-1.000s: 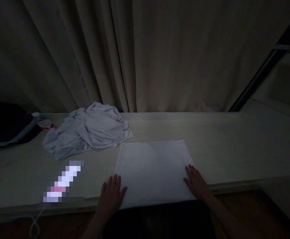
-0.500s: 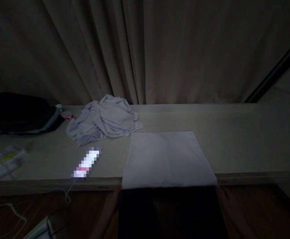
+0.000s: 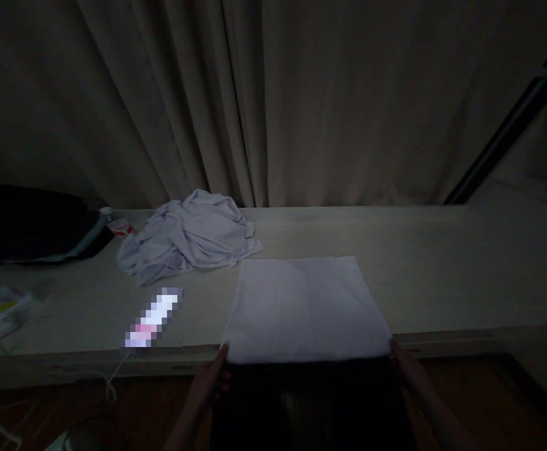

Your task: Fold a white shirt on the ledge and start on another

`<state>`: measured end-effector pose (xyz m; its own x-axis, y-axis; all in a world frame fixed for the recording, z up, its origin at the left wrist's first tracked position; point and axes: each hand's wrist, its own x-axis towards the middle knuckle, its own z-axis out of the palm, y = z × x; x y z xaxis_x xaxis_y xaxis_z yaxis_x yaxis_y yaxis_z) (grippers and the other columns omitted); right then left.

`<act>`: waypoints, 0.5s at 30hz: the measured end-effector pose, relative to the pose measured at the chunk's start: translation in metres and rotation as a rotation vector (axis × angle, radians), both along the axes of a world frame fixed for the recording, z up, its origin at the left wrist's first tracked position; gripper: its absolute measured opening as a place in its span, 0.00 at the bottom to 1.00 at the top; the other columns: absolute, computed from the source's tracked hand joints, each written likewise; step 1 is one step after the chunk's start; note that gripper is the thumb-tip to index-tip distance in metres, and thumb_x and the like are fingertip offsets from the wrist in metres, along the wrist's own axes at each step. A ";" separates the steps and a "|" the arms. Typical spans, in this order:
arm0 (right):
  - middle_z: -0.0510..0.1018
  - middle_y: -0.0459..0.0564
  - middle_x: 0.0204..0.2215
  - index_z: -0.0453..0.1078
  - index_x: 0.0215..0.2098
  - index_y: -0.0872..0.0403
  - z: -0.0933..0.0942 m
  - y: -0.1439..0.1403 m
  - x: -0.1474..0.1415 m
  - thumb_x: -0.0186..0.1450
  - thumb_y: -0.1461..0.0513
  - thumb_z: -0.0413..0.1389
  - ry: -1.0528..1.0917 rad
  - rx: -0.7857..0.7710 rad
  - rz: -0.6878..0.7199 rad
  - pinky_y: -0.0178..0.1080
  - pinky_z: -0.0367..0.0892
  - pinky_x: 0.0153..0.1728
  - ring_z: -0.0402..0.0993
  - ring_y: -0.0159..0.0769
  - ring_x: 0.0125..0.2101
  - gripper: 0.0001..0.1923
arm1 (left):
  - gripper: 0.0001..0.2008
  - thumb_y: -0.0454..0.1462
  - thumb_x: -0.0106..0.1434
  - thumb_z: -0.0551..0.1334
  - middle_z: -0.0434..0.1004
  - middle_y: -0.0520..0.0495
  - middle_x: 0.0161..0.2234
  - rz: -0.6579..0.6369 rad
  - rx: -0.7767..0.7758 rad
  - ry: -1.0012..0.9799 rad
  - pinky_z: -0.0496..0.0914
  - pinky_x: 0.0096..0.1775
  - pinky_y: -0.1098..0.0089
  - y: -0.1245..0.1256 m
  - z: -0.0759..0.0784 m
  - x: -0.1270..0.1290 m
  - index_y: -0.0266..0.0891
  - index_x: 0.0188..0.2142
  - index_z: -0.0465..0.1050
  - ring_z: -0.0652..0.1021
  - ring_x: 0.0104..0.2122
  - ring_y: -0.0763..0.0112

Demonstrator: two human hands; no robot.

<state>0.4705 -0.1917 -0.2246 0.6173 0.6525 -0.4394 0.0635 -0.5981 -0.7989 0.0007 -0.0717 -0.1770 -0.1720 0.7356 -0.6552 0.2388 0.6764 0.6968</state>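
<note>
White folded cloth [image 3: 307,310], near corners in left hand's [image 3: 214,379] and right hand's [image 3: 407,369] closed grip.

A folded white cloth [image 3: 305,310] lies flat on the pale ledge [image 3: 442,282], its near edge over the rim. The left hand [image 3: 214,379] touches its near left corner and the right hand [image 3: 407,369] its near right corner. A crumpled shirt [image 3: 188,237] sits behind, before the curtain [image 3: 273,100].

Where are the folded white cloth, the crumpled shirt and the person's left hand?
folded white cloth [image 3: 304,310], head view, flat middle.
crumpled shirt [image 3: 188,237], head view, middle of heap.
left hand [image 3: 213,379], head view, back of hand.
</note>
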 end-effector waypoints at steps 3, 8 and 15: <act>0.74 0.50 0.18 0.73 0.28 0.54 -0.002 0.001 0.002 0.50 0.34 0.47 0.086 -0.033 0.033 0.41 0.66 0.25 0.72 0.41 0.22 0.35 | 0.31 0.65 0.45 0.55 0.66 0.54 0.16 -0.001 0.000 0.017 0.54 0.19 0.73 0.002 0.001 0.003 0.38 0.26 0.64 0.67 0.15 0.73; 0.75 0.50 0.20 0.73 0.32 0.55 -0.001 0.002 0.004 0.50 0.34 0.48 0.126 0.020 0.016 0.39 0.66 0.26 0.73 0.41 0.26 0.35 | 0.32 0.66 0.44 0.55 0.63 0.57 0.13 0.007 -0.004 0.003 0.53 0.18 0.74 0.005 -0.010 0.003 0.38 0.26 0.64 0.64 0.13 0.76; 0.74 0.49 0.19 0.72 0.31 0.54 -0.003 0.006 0.006 0.48 0.34 0.50 0.207 0.068 0.019 0.40 0.66 0.25 0.72 0.41 0.24 0.35 | 0.31 0.65 0.43 0.58 0.63 0.58 0.16 0.021 0.020 -0.061 0.53 0.18 0.75 0.005 -0.007 0.002 0.39 0.28 0.63 0.66 0.14 0.77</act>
